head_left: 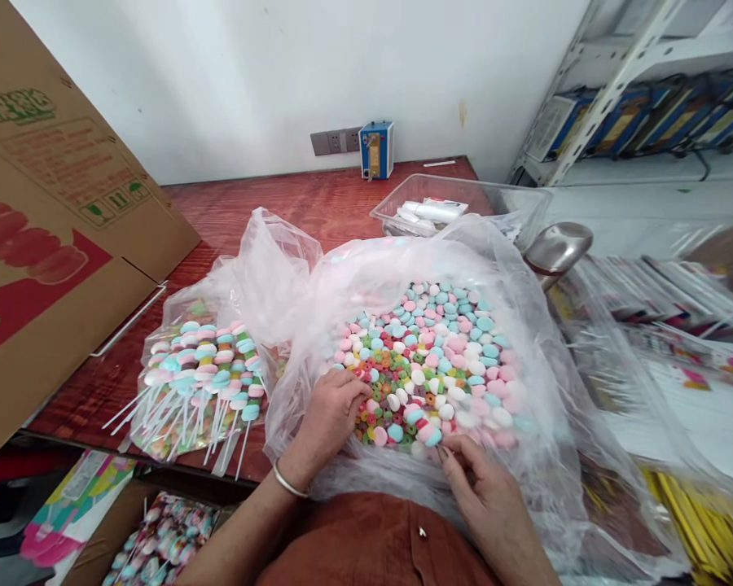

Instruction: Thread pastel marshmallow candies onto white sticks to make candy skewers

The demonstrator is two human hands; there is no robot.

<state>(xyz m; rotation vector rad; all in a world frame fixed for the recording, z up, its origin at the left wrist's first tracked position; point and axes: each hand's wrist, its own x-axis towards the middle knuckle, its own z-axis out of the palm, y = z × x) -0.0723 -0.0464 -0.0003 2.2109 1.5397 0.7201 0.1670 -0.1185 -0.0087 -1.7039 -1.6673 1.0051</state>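
Observation:
My left hand [335,408], wearing a bangle, has its fingers bunched together at the gummy rings [397,370]; what is between the fingertips, if anything, is hidden. At the near edge of the candy, my right hand [480,480] pinches a short marshmallow skewer [424,427] threaded with pink and blue marshmallows and a gummy ring; its stick is hard to see. Around both hands lie loose pink, blue and white marshmallows [485,391] on a clear plastic bag [553,407]. Left of them is a pile of marshmallow skewers [211,366] on white sticks.
A large cardboard box [54,187] stands at the left. Behind the candy are a clear plastic tray [482,191] with white items and a blue device [377,151]. A metal container [555,248] stands at the right, near stacked packaging [665,293]. Below left, a box holds wrapped candy [162,541].

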